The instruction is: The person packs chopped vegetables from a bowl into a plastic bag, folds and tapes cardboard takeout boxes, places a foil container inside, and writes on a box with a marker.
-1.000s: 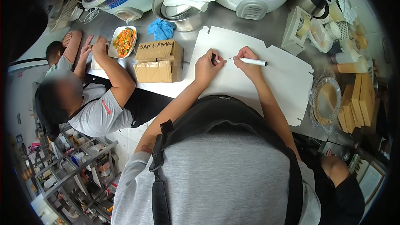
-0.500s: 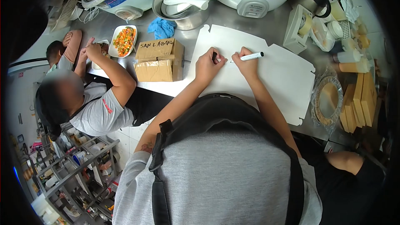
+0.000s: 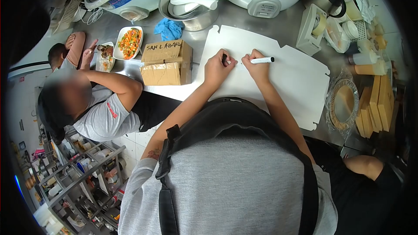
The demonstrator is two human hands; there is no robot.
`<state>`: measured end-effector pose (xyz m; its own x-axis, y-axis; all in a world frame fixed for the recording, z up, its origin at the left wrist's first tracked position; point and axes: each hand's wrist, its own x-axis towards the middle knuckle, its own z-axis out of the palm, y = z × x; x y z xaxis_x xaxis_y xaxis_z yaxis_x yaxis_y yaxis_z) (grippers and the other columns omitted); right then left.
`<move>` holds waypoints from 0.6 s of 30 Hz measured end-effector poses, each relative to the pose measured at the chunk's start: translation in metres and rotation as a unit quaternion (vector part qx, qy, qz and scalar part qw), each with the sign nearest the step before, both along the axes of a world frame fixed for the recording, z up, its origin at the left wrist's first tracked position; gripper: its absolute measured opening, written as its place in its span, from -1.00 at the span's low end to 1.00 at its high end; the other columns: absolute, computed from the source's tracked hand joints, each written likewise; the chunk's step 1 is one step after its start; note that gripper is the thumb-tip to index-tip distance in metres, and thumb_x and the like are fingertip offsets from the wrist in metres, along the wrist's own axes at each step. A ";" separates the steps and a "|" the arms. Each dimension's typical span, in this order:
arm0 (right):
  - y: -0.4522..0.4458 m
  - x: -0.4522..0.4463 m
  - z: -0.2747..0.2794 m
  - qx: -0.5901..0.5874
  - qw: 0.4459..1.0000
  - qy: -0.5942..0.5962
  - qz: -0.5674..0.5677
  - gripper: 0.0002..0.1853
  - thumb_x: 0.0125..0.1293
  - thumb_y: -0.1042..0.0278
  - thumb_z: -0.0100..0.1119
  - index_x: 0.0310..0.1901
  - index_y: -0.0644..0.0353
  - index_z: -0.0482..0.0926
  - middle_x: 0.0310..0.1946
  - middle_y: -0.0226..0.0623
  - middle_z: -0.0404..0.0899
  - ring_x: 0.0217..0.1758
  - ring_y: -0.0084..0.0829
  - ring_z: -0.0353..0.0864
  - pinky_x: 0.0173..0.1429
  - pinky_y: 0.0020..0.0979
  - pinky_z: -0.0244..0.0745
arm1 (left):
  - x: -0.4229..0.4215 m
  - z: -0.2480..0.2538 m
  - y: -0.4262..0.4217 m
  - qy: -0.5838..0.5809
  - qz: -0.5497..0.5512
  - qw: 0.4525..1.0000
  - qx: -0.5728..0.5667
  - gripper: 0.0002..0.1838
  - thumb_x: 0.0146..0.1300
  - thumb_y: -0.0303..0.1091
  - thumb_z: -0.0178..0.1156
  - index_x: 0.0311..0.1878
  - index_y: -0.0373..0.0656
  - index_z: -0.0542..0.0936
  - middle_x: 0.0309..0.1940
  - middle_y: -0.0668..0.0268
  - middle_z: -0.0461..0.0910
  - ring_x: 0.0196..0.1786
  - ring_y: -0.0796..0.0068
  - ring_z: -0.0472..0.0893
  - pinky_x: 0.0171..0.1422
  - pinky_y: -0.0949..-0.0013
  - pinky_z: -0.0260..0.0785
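Note:
A large white sheet of card point(image 3: 287, 82) with notched edges lies on the steel counter in front of me. My right hand point(image 3: 257, 66) is closed on a white marker point(image 3: 262, 60), whose black end points right; its tip is near the middle of the card. Just to the left, my left hand point(image 3: 219, 67) rests on the card, its fingers curled round a small black thing point(image 3: 224, 58), seemingly the marker's cap. To the left stands a cardboard box point(image 3: 165, 63) marked "SAN LAZARO" or similar.
Left of the box are a tray of chopped vegetables point(image 3: 129, 43), a second food tray point(image 3: 105, 57) and a seated co-worker point(image 3: 100, 113). Behind are a metal pot point(image 3: 198, 22), blue cloth point(image 3: 169, 30) and rice cooker point(image 3: 261, 0). Wrapped foil trays point(image 3: 342, 104) lie right.
My right hand has shifted slightly left with the marker, which now lies flatter. My left hand has hardly moved. The co-worker's hands have come away from the food, and one arm is drawn towards the face.

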<state>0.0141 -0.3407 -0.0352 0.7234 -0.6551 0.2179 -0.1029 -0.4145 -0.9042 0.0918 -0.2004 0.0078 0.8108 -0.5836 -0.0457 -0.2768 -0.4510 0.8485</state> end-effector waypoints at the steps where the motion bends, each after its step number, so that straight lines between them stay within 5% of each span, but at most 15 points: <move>1: 0.002 0.001 0.001 0.009 1.000 -0.004 -0.001 -0.66 0.04 0.44 0.28 -0.66 0.19 0.26 -0.79 -0.37 0.26 -0.69 -0.58 0.17 -0.59 -0.40 0.14 | 0.000 0.000 0.000 -0.001 0.001 1.000 -0.002 -0.67 0.06 -0.32 0.40 -0.44 -0.13 0.36 -0.50 0.37 0.64 -0.51 0.59 0.52 -0.35 0.46 0.39; 18: 0.000 -0.002 0.003 -0.005 0.999 0.024 0.023 -0.67 -0.02 0.46 0.26 -0.67 0.19 0.24 -0.79 -0.34 0.27 -0.70 -0.57 0.22 -0.60 -0.40 0.17 | 0.001 -0.003 0.000 -0.010 -0.004 1.000 0.009 -0.67 0.07 -0.33 0.39 -0.45 -0.13 0.35 -0.49 0.39 0.66 -0.52 0.61 0.49 -0.36 0.46 0.38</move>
<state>0.0125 -0.3408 -0.0322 0.7628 -0.6189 0.1876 -0.1272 -0.4281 -0.8948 0.0924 -0.2006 0.0049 0.8075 -0.5885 -0.0399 -0.2977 -0.4650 0.8338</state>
